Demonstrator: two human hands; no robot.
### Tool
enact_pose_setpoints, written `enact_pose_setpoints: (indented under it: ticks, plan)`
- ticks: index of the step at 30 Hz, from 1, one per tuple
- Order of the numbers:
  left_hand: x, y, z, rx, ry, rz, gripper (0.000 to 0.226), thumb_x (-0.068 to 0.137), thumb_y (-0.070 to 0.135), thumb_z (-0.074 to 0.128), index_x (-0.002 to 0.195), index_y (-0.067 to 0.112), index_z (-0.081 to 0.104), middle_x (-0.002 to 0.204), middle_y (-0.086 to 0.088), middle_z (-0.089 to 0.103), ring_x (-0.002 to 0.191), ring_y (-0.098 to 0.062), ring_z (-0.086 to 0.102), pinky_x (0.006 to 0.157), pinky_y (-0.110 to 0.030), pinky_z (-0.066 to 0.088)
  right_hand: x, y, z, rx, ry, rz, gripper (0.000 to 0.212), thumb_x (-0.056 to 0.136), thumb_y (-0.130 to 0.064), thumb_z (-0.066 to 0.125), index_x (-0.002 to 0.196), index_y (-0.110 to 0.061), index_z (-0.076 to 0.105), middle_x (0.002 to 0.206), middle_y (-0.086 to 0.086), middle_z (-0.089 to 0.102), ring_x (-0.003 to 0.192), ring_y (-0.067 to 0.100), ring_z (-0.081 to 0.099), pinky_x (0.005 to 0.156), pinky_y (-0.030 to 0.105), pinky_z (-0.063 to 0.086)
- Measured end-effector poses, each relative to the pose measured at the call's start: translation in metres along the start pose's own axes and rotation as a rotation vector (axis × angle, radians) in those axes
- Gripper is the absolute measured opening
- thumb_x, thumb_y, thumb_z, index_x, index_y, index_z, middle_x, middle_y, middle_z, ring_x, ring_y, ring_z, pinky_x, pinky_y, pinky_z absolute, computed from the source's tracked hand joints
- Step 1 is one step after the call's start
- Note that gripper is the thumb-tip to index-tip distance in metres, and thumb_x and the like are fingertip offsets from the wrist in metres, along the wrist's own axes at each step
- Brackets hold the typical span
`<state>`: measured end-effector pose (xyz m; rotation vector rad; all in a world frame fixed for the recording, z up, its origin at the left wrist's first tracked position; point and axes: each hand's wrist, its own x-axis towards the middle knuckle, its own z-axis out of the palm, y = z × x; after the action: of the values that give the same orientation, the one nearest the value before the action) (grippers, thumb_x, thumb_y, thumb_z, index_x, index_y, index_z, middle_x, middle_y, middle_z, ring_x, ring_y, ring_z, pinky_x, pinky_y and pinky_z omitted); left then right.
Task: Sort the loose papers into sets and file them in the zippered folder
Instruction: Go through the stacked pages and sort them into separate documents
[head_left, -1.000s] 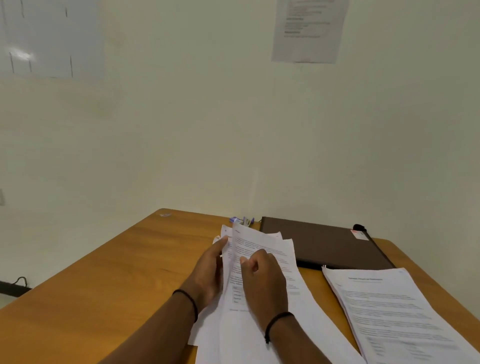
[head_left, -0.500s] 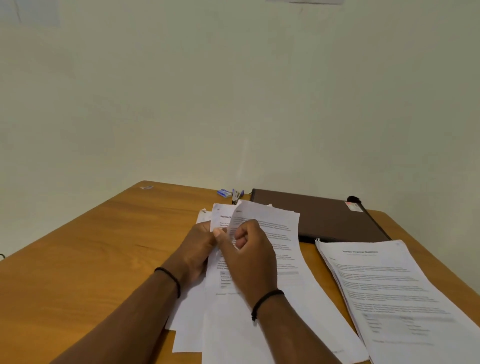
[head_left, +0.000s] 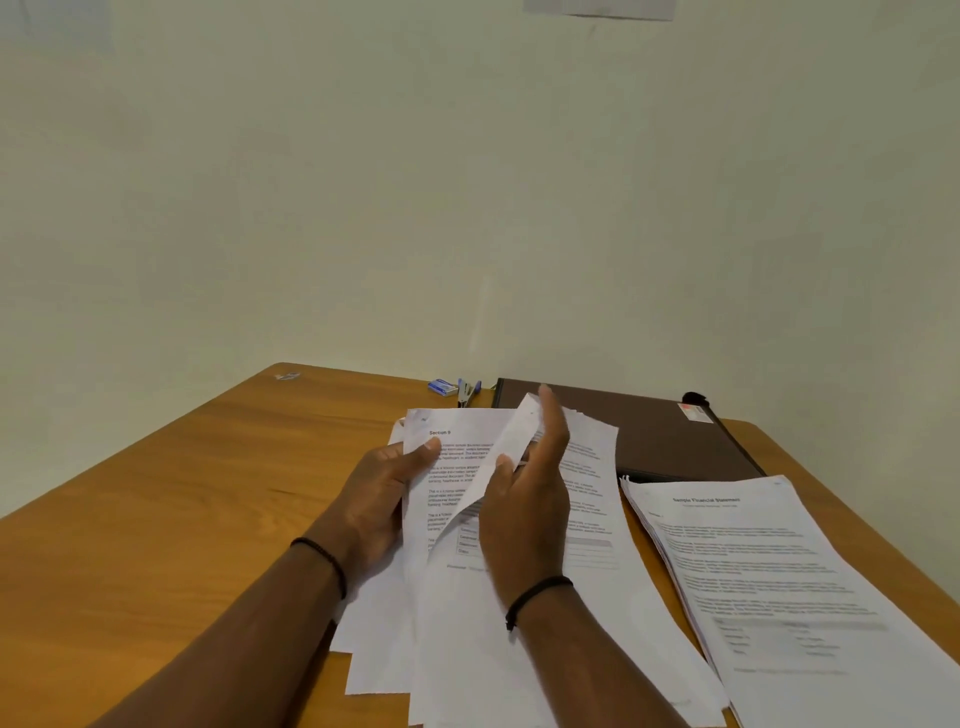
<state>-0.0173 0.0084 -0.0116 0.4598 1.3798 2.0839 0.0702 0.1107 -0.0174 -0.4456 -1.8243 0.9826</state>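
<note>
I see my left hand (head_left: 384, 499) gripping the left edge of a loose sheaf of printed papers (head_left: 467, 499), thumb curled over the page headed "Section 9". My right hand (head_left: 524, 499) has its fingers held straight and upward, and a curled top sheet (head_left: 511, 441) is pinched between its thumb and the fingers, lifted off the pages beneath. More loose sheets fan out under both wrists toward the near edge of the wooden bench (head_left: 182, 499), some of their corners overlapping untidily. A separate, squared stack headed "Sample Financial Statement" (head_left: 769, 571) lies to the right, apart from the sheaf, with a narrow strip of bare wood between them, and its right side runs close to the bench's right edge. The brown zippered folder (head_left: 649, 436) lies flat and closed at the far side of the bench near the wall, just beyond both paper groups; the far corner of the sheaf overlaps its front edge from my view. A small stapler (head_left: 467, 392) and a blue staple box (head_left: 442, 386) sit just left of the folder. The whole left half of the bench is open wood.
</note>
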Motion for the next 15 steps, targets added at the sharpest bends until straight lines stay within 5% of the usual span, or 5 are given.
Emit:
enact_pose_setpoints:
  ticks: [3,6,11,15]
  plan:
    - [-0.004,-0.003,0.002,-0.012,0.003,0.043,0.041,0.089,0.022,0.065,0.121,-0.003,0.064,0.114,-0.025,0.07,0.104,-0.043,0.068,0.087,-0.048,0.058,0.001,0.005,0.001,-0.19,0.027,-0.128,0.034,0.098,-0.007,0.05,0.122,-0.027,0.06,0.108,-0.007,0.058,0.098,0.01,0.062,0.069,0.016,0.054]
    - [-0.006,-0.002,0.002,-0.036,0.011,0.059,0.046,0.089,0.034,0.063,0.121,0.0,0.066,0.114,-0.023,0.07,0.106,-0.042,0.067,0.091,-0.05,0.056,-0.002,0.008,0.003,-0.208,-0.005,-0.111,0.019,0.097,-0.02,0.055,0.111,-0.017,0.069,0.107,0.0,0.061,0.097,0.014,0.063,0.072,0.011,0.049]
    - [-0.005,0.0,0.0,-0.056,-0.028,-0.017,0.047,0.099,0.046,0.048,0.126,0.011,0.064,0.12,-0.019,0.069,0.113,-0.04,0.065,0.103,-0.058,0.046,-0.004,-0.002,-0.004,-0.187,-0.117,-0.038,0.07,0.077,-0.073,0.05,0.12,-0.019,0.064,0.11,-0.006,0.058,0.098,0.006,0.06,0.069,0.005,0.047]
    - [-0.007,0.0,0.0,-0.041,-0.054,-0.016,0.039,0.098,0.037,0.053,0.124,0.011,0.066,0.119,-0.02,0.069,0.112,-0.041,0.065,0.102,-0.059,0.046,-0.006,-0.008,-0.006,-0.293,-0.154,-0.024,0.066,0.077,-0.07,0.059,0.122,-0.023,0.058,0.11,-0.007,0.057,0.095,0.007,0.058,0.071,0.011,0.049]
